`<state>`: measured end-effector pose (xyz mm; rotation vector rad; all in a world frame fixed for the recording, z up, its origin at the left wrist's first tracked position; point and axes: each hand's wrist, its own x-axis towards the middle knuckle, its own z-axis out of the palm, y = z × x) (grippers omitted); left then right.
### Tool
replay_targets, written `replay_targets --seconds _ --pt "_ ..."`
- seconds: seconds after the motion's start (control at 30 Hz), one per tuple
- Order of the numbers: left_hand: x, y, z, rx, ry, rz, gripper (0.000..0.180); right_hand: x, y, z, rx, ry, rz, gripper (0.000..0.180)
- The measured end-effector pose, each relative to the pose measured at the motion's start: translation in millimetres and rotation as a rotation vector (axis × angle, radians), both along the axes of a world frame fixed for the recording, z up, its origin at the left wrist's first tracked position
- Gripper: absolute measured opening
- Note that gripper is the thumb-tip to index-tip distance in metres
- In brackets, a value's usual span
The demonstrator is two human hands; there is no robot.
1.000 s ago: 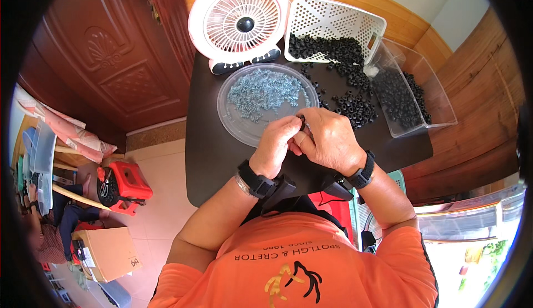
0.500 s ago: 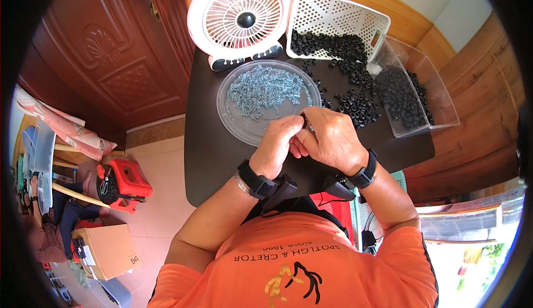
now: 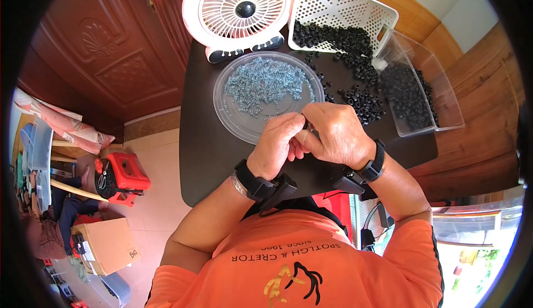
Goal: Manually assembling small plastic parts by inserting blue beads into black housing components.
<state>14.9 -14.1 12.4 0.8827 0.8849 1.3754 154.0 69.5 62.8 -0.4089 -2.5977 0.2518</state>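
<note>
My left hand [image 3: 276, 144] and my right hand [image 3: 340, 132] meet just past the table's near edge, fingers closed and fingertips pressed together. Between them a sliver of a small black part [image 3: 306, 125] shows; the fingers cover most of it. Right beyond my hands lies a round clear plastic lid or shallow tray [image 3: 236, 124]. It bears a heap of small bluish metal coil springs [image 3: 264, 84]. To the right of it, small black cylindrical plastic parts [image 3: 362, 104] are strewn on the dark table [image 3: 205, 166].
A white perforated basket [image 3: 327, 3] leans at the back, black parts spilling from it. Beside it stands a clear bin [image 3: 447, 100] of black parts. A white fan [image 3: 239, 14] is at the back left. On the floor are a red case [image 3: 129, 173] and a cardboard box [image 3: 106, 244]; another person sits there.
The black part showed more plainly between my fingertips before; now the fingers cover more of it. My right wrist has shifted slightly right, and the view has moved a little.
</note>
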Motion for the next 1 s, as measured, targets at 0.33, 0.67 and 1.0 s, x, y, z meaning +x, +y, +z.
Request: replay_targets --seconds 0.33,0.67,1.0 --pt "4 -1 3 -0.094 0.077 0.098 0.037 -1 7 -19 -0.025 -0.007 0.041 0.021" --pt "-2 -5 1 0.130 -0.169 -0.036 0.045 15 3 -6 0.020 0.223 0.038 0.028" --pt "-1 2 3 0.141 0.096 0.035 0.032 12 3 -9 0.146 0.197 0.017 0.030"
